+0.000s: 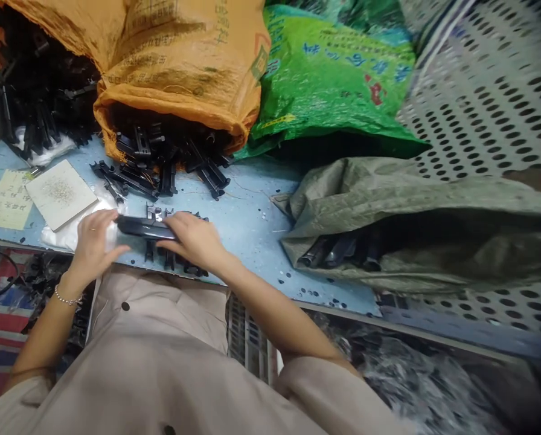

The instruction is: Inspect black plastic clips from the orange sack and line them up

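A long black plastic part (pixel 139 228) lies crosswise in front of me, just above the bench edge. My right hand (pixel 195 241) is closed round its right end, fingers on top and thumb below. At the part's left end, my left hand (pixel 93 244) has its fingertips close against the tip, its thumb spread away below; whether they touch is not clear. Several smaller black clip-like pieces (pixel 168 258) lie in a row beneath the long part, partly covered by it and my right hand.
An orange woven sack (pixel 184 54) spills black pieces onto the blue bench (pixel 256 223). Behind stands a green sack (pixel 334 78). A grey-green sack (pixel 365 187) holding dark long parts lies right. A white square tile (pixel 61 194) and yellow note (pixel 8 199) lie left.
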The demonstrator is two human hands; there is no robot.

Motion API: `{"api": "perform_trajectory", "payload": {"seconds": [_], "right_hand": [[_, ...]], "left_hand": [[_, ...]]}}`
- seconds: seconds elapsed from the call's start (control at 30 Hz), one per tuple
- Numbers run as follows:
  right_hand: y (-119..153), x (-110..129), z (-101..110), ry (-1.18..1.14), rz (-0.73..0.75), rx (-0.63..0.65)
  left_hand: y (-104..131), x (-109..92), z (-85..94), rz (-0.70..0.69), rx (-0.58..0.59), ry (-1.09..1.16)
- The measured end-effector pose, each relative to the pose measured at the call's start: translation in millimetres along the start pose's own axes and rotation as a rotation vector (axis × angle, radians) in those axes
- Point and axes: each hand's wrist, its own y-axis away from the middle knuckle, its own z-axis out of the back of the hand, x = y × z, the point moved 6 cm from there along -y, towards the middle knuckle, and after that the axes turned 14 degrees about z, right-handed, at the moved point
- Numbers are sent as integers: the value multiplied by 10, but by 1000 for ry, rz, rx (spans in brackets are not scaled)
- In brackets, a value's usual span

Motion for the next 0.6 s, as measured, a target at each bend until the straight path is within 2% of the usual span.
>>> {"api": "perform_trajectory", "payload": {"seconds": [0.07, 0.17, 0.27, 0.4, 0.5, 0.6], "right_hand": [[47, -186, -9, -223, -176, -170], [69, -258, -218, -814, -378, -342], [18, -96, -478, -1327, -486, -398], [-92, 133, -680, -1636, -539, -355], [-220, 262, -823, -1767, -564, -295], [-381, 362, -994, -1843, -576, -284]], "left_hand": [[10, 284, 17, 156, -144, 23], [-20, 597, -175, 269, -138, -49], [-108, 858, -283, 369, -89, 52], [-173, 1193, -204, 623, -55, 499], [-150, 1201, -141, 677, -54, 786], [-66, 1041, -150, 676, -61, 851]]}}
